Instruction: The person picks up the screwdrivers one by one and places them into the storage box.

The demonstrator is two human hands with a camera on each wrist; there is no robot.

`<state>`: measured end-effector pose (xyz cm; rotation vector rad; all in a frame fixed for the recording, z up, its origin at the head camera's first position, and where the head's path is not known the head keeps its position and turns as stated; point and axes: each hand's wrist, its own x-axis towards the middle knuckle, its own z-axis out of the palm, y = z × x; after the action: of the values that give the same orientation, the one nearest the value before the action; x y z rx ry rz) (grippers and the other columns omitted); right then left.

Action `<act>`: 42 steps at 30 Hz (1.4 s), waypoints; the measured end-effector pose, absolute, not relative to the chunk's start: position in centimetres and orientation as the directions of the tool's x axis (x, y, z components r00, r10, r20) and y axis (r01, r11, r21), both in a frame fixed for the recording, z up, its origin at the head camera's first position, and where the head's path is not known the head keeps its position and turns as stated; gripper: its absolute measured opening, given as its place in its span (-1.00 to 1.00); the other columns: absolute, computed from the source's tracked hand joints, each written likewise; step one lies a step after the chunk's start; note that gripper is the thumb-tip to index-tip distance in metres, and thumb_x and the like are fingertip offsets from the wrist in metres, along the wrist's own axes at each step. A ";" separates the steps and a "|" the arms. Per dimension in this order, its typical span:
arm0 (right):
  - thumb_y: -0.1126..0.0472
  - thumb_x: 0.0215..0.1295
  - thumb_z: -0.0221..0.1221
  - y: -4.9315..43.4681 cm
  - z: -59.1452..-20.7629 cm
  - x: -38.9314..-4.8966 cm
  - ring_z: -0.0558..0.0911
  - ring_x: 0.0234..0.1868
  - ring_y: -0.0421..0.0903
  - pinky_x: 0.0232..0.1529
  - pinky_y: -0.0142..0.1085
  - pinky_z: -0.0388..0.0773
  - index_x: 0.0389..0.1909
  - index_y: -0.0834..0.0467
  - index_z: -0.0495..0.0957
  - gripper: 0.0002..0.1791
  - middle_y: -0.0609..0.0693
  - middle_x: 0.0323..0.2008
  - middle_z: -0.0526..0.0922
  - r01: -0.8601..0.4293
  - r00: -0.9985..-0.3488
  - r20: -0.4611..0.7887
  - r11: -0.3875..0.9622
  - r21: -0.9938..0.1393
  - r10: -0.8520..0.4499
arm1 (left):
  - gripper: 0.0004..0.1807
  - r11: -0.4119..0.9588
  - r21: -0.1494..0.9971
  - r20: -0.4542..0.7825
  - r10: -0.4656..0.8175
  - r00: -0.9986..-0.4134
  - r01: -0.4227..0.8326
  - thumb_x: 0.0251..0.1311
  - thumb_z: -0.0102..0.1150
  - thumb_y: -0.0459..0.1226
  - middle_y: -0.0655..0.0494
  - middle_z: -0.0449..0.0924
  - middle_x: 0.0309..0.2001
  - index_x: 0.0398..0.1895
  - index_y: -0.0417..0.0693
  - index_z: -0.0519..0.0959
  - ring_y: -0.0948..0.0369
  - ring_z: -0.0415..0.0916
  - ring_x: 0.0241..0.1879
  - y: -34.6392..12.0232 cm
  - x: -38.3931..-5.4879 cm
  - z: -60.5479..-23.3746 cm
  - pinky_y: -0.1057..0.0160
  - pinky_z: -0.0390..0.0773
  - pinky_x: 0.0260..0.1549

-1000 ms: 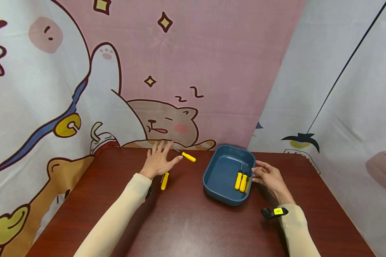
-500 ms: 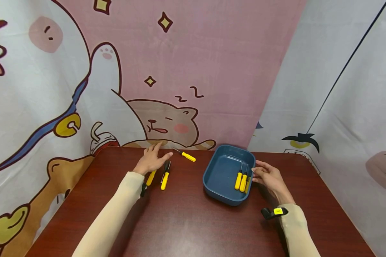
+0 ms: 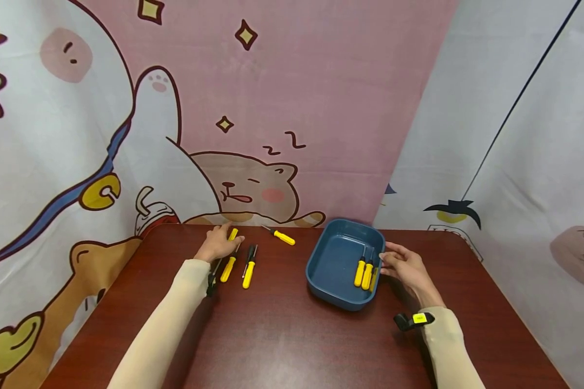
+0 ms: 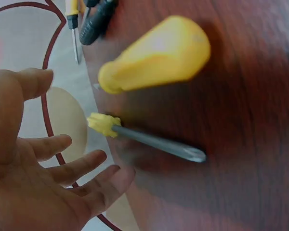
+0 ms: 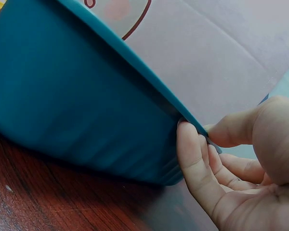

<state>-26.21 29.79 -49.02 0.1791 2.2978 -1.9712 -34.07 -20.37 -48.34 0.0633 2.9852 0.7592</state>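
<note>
My left hand [image 3: 218,243] hovers at the table's far left edge with thumb and fingers spread apart, holding nothing. Beside it lies a screwdriver whose yellow handle [image 4: 103,124] points toward the wall; its grey shaft points back toward me. Next to that is another yellow-handled screwdriver [image 3: 229,269], its handle toward me. A further screwdriver [image 3: 248,274] lies to the right, close beside a dark-handled tool [image 4: 98,23] that is partly seen. My right hand [image 3: 409,270] pinches the right rim of a blue bin [image 5: 86,106] between thumb and fingers. Several yellow-handled screwdrivers [image 3: 367,276] lie inside the bin.
One more yellow screwdriver [image 3: 284,237] lies near the back edge, between the left hand and the bin. A cartoon-printed cloth [image 3: 345,108] hangs behind the brown table [image 3: 272,335].
My left hand has moved left and toward me, uncovering the screwdrivers that were beneath it. The right hand and the bin keep their place.
</note>
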 end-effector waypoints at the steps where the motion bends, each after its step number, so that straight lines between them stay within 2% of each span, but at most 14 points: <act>1: 0.20 0.54 0.12 29.8 -49.0 -26.2 0.63 -0.18 -0.23 -0.14 -0.37 0.73 0.60 0.22 0.08 -0.29 -0.02 -0.03 0.64 0.160 -0.987 -0.159 0.150 -0.976 0.018 | -0.16 0.878 0.478 -0.049 0.053 -0.997 0.023 0.42 0.10 0.04 -0.46 0.17 0.47 0.60 -0.18 0.12 -0.44 0.11 0.44 -20.5 -34.1 -48.4 -0.42 0.27 0.35; 9: 0.18 0.54 0.11 29.9 -49.2 -26.4 0.65 -0.14 -0.18 -0.12 -0.36 0.73 0.59 0.20 0.11 -0.30 0.14 0.09 0.59 0.166 -0.986 -0.163 0.158 -0.973 0.030 | -0.24 0.900 0.436 -0.067 0.042 -0.997 0.009 0.38 0.19 -0.11 -0.40 0.26 0.44 0.56 -0.19 0.22 -0.36 0.20 0.42 -20.6 -34.8 -48.6 -0.33 0.31 0.39; 19: 0.19 0.54 0.12 30.1 -49.4 -26.3 0.65 -0.11 -0.15 -0.11 -0.36 0.73 0.59 0.22 0.09 -0.29 0.20 0.12 0.57 0.160 -0.987 -0.156 0.166 -0.973 0.033 | -0.30 0.928 0.373 -0.113 0.037 -0.993 -0.008 0.30 0.22 -0.26 -0.37 0.36 0.35 0.48 -0.30 0.31 -0.17 0.48 0.20 -20.3 -35.3 -48.9 -0.17 0.47 0.32; 24: 0.18 0.54 0.12 30.0 -49.4 -26.3 0.64 -0.15 -0.19 -0.12 -0.36 0.73 0.59 0.21 0.10 -0.29 0.16 0.09 0.59 0.166 -0.986 -0.163 0.164 -0.972 0.032 | -0.32 0.919 0.390 -0.148 0.009 -0.989 -0.050 0.27 0.20 -0.36 -0.34 0.43 0.34 0.47 -0.30 0.32 -0.13 0.50 0.17 -20.2 -35.4 -48.9 -0.16 0.48 0.31; 32: 0.18 0.54 0.11 29.9 -49.1 -26.2 0.62 -0.17 -0.24 -0.14 -0.37 0.72 0.60 0.21 0.08 -0.29 0.01 0.00 0.63 0.160 -0.987 -0.159 0.158 -0.974 0.020 | -0.38 0.917 0.394 -0.158 0.000 -0.987 -0.063 0.26 0.18 -0.40 -0.32 0.50 0.29 0.42 -0.32 0.37 -0.11 0.53 0.13 -20.3 -35.5 -48.9 -0.13 0.53 0.26; 42: 0.20 0.55 0.10 30.0 -49.4 -26.4 0.63 -0.19 -0.25 -0.13 -0.38 0.72 0.59 0.22 0.11 -0.31 0.12 0.06 0.61 0.155 -0.988 -0.153 0.157 -0.975 0.025 | -0.37 0.914 0.401 -0.152 -0.007 -0.988 -0.068 0.22 0.21 -0.40 -0.29 0.55 0.23 0.41 -0.31 0.39 -0.09 0.54 0.04 -20.4 -35.5 -48.9 -0.12 0.56 0.17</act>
<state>-26.41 30.04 -49.42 0.1807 2.3103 -1.9687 -35.53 -20.40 -48.88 -0.0583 2.9282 0.6212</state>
